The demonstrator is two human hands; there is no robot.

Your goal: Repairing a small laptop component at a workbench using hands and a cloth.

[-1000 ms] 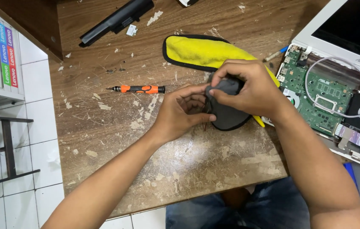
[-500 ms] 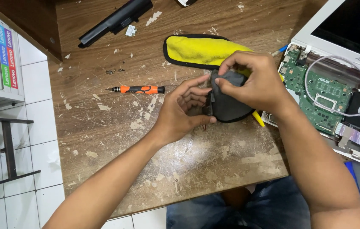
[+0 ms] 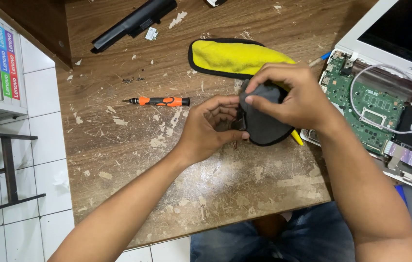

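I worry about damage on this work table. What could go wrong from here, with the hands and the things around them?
1. The left hand pinches a small dark part under the grey cloth pressed by the right hand; the part is mostly hidden, so hard rubbing might bend it.
2. Tiny screws lie loose on the table; a forearm could sweep them off.
3. The opened laptop sits bare near the right elbow.

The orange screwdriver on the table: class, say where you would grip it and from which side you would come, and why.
Grip the screwdriver around its orange handle, coming from above. It lies flat on the wooden table, tip pointing left, clear of both hands; the handle is the thickest part, and nothing crowds it.
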